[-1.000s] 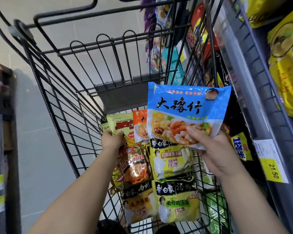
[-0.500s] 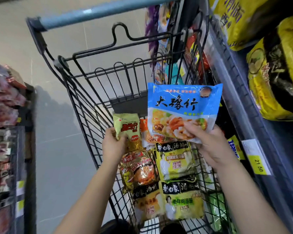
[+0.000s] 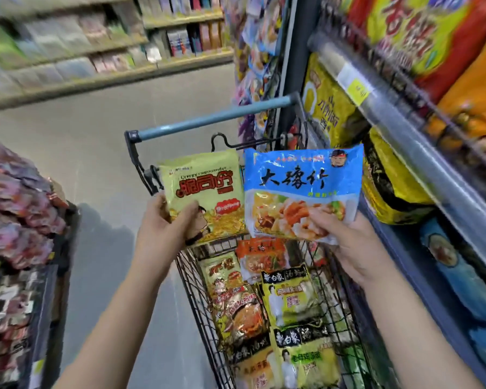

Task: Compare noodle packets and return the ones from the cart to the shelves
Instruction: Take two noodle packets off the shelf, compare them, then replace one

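My left hand (image 3: pixel 166 223) grips a pale green noodle packet (image 3: pixel 205 189) by its lower left corner. My right hand (image 3: pixel 357 248) grips a blue noodle packet (image 3: pixel 303 189) from below, thumb on its front. Both packets are held upright, side by side, above the black wire cart (image 3: pixel 191 290). In the cart lie several more packets: an orange one (image 3: pixel 261 256), a red and yellow one (image 3: pixel 236 304) and two yellow-green ones (image 3: pixel 292 299).
The cart's blue handle bar (image 3: pixel 213 120) is beyond the packets. Shelves (image 3: pixel 421 144) with large yellow and orange bags rise close on the right. A display of red packets (image 3: pixel 17 203) stands at the left. Grey aisle floor (image 3: pixel 101 153) lies between, with far shelves behind.
My left hand has lifted the green packet out of the cart and raised it beside the blue one. The view has tilted up, showing the aisle and far shelves.
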A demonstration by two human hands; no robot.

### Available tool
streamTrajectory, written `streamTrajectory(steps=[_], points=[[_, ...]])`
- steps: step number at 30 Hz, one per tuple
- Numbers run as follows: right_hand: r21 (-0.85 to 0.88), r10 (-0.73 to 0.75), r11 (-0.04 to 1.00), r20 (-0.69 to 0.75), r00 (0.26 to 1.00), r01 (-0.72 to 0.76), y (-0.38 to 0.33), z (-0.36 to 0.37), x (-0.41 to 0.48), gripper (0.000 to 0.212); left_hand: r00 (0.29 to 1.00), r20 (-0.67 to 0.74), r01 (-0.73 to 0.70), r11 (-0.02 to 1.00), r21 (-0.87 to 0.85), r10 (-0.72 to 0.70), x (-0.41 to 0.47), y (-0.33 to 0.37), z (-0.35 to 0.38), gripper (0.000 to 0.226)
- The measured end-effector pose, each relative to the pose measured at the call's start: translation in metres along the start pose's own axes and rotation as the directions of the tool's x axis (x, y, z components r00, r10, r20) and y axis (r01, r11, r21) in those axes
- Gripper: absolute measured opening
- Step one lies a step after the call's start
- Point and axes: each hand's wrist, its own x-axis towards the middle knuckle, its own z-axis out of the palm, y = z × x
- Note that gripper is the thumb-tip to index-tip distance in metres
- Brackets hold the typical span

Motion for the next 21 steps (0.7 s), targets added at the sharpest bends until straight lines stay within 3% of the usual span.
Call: streamTrajectory(steps=[7, 10, 13, 21], points=[[-0.079, -0.213, 0.976, -0.136, 0.968, 0.203, -0.051, 0.04, -0.06, 0.079, 0.964, 0.175, -0.179, 0.974, -0.139, 0.201, -0.021, 0.077, -0.041, 0.047], [-0.078, -0.269, 0.963, -0.202, 0.942, 0.258, -0.065, 0.057, -0.101, 0.061, 0.925, 0.283, -0.214, 0.963, -0.165, 0.254, -0.037, 0.103, -0.053, 0.054], [-0.111, -0.311, 0.95, -0.249, 0.917, 0.292, -0.085, 0.072, -0.147, 0.041, 0.878, 0.378, -0.238, 0.954, -0.183, 0.292, -0.056, 0.127, -0.062, 0.047], [-0.206, -0.446, 0.893, -0.514, 0.732, 0.4, -0.124, 0.067, -0.298, 0.051, 0.696, 0.607, -0.304, 0.923, -0.235, 0.384, -0.136, 0.189, -0.031, 0.028]])
